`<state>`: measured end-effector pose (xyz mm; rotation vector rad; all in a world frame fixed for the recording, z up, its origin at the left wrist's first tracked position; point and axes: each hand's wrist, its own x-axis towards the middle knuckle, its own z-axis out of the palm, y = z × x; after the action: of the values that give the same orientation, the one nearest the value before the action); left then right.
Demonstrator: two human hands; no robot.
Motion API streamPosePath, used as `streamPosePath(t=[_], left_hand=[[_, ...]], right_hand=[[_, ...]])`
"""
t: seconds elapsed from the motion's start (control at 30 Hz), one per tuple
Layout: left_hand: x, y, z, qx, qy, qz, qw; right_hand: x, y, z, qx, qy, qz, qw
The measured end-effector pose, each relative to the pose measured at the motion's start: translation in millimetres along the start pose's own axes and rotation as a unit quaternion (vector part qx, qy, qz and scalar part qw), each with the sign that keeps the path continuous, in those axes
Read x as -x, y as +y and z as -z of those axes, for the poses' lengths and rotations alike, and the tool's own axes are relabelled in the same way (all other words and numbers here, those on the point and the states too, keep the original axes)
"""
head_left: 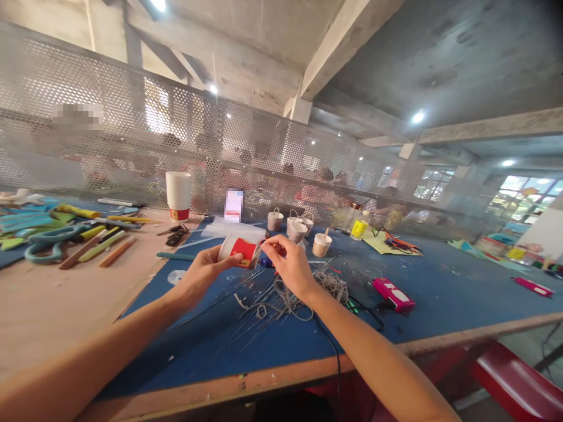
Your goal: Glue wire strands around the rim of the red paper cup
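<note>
A white paper cup with a red printed band (241, 251) lies tilted on its side in my left hand (213, 262), thumb across the band. My right hand (284, 258) is pinched at the cup's right end, where a thin strand of grey cord (258, 255) shows at the fingertips. How that strand meets the cup is hard to make out. Beneath my right hand, a loose tangle of grey cord (285, 298) spreads over several thin wires (246, 331) on the blue table mat (211, 357).
Several small cord-wrapped cups (322, 245) stand behind my hands, some with handles. A paper cup stack (178, 196) and phone (233, 205) are near the perforated screen (246, 158). Scissors (53, 241) and tools lie left; a magenta device (393, 294) with a black cable lies right.
</note>
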<state>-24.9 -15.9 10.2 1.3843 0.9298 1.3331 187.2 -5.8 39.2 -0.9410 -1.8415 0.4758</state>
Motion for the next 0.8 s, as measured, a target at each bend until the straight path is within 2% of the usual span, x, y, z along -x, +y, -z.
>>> streamPosePath(t=[0.1, 0.33, 0.8], left_hand=[[-0.4, -1.4, 0.6, 0.002, -0.011, -0.001, 1.0], [-1.8, -3.6, 1.7, 0.005, -0.028, -0.001, 1.0], [-0.7, -0.1, 0.1, -0.003, -0.038, -0.01, 0.999]], right_hand=[[-2.8, -1.9, -2.3, 0.011, 0.021, 0.022, 0.999], [-5.0, 4.6, -7.2, -0.005, 0.039, 0.011, 0.999], [-4.7, 6.7, -4.8, -0.005, 0.033, -0.002, 0.999]])
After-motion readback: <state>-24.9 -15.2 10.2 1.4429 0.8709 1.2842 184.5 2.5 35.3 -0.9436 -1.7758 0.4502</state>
